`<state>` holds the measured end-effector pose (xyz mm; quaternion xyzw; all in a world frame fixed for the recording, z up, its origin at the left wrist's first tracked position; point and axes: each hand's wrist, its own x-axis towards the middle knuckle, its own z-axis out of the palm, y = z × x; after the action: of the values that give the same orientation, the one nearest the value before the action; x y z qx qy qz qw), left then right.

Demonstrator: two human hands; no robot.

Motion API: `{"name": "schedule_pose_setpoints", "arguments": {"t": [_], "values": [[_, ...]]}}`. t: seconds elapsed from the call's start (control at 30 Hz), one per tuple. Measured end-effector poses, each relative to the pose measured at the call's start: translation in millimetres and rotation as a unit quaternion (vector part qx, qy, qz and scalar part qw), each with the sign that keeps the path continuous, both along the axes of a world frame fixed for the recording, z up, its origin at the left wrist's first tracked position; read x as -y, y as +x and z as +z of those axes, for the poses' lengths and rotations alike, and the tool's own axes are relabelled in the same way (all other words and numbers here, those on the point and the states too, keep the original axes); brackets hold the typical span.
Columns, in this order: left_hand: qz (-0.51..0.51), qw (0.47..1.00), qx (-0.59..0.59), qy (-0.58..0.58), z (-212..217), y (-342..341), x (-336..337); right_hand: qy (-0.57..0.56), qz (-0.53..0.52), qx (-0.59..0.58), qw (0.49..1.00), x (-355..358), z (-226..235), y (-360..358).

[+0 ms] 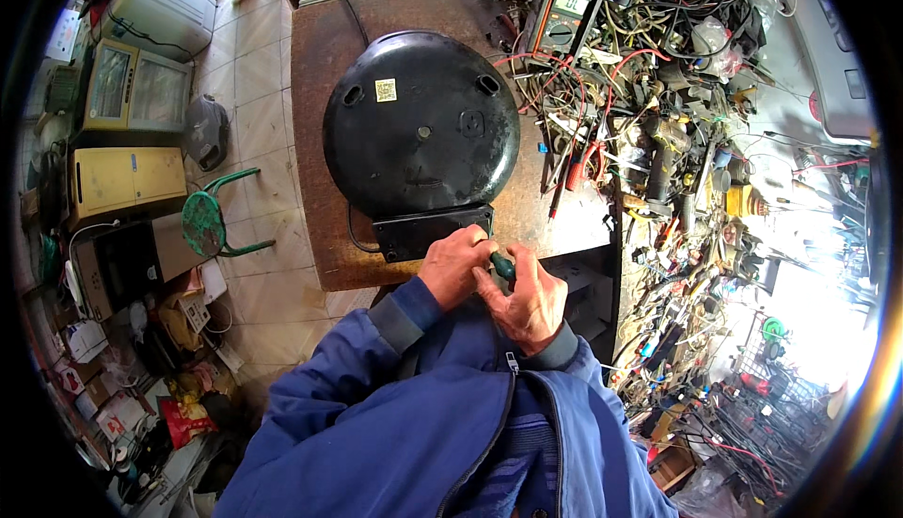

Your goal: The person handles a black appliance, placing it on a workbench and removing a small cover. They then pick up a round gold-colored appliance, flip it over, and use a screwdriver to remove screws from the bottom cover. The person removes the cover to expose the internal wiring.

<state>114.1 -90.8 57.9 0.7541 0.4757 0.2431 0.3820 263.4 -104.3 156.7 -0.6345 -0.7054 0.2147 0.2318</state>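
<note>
Working a green-handled screwdriver (503,266) at the near edge of a black appliance (420,123) turned bottom up, the person was, as I judge it, on the step of undoing a fastener in its black control box (433,232). The left hand (455,266) had its fingers curled shut against the box and the tool, and the right hand (529,297) had its fingers wrapped tight round the handle. The tip was hidden, so the next move likely called for keeping it seated squarely while turning. The appliance lay on the brown worktop (320,66), just ahead of the hands. To the left stood a green stool (205,222) on the floor. To the right, a meter (562,12) sat well apart amid tangled wires (649,66) crowding the worktop's edge.
</note>
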Motion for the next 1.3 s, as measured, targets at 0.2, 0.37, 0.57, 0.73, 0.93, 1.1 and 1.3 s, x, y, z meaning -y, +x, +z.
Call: {"name": "schedule_pose_setpoints", "arguments": {"t": [0.2, 0.37, 0.57, 0.73, 0.93, 1.1, 1.3], "values": [[0.052, 0.997, -0.016, 0.059, 18.6, -18.2, -3.8, 0.056, 0.145, 0.082, 0.984, -14.0, -4.1, 13.9], [0.17, 0.966, -0.186, 0.054, 44.3, -83.6, 11.5, 0.0, 0.103, 0.119, 0.988, -11.5, 2.5, 9.1], [0.161, 0.956, -0.197, 0.143, -12.5, -94.6, 21.6, 0.001, 0.137, 0.142, 0.98, -11.9, -9.3, 16.2], [0.184, 0.955, -0.175, 0.156, -8.3, -81.7, 11.0, 0.006, 0.138, 0.107, 0.985, -31.0, -0.9, 23.6], [0.224, 0.951, -0.148, 0.156, -21.2, -41.8, -25.4, 0.012, 0.091, 0.063, 0.994, -69.2, -11.3, 47.7], [0.208, 0.956, -0.161, 0.132, -15.4, -45.9, -28.7, -0.117, 0.045, 0.141, 0.982, -83.2, 0.3, 45.0], [0.129, 0.979, -0.124, 0.093, -5.7, -71.5, -33.8, 0.028, 0.138, 0.061, 0.988, -83.0, -5.6, 51.1]]}}
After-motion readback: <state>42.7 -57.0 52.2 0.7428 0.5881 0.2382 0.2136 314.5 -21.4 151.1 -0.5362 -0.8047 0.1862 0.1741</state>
